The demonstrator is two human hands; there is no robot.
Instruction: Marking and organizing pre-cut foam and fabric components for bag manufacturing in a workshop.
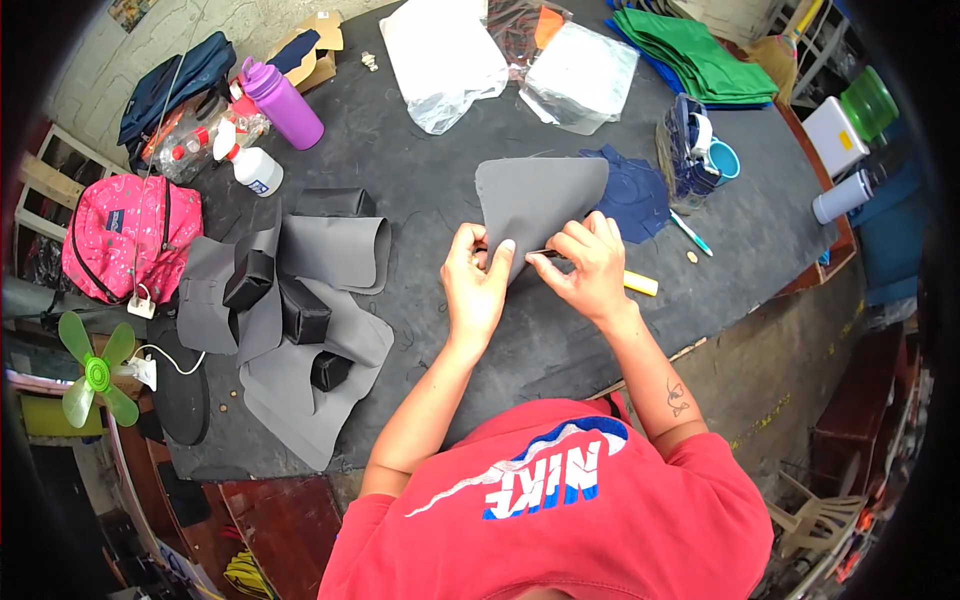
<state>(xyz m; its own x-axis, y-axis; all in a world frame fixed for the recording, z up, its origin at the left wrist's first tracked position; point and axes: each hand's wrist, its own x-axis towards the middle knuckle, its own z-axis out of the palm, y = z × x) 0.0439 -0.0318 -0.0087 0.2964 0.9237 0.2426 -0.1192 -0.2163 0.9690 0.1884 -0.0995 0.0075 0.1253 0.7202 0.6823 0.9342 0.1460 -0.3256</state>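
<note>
At a cluttered desk (560, 350), left hand (478, 280) and right hand (592, 265) pinch closed on a grey fabric piece (535, 200), apparently mid-fold; pressing the crease seems next.

A dark grey worktop (400, 150) fills the middle of the room, its far edge against a rough pale wall (200, 30). To the right lies a bare concrete floor (780, 370) (dusty, with faint yellow marks), where a white plastic chair (815, 520) stands. Wooden shelving (45, 190) lines the left side. The light is even and soft.
</note>
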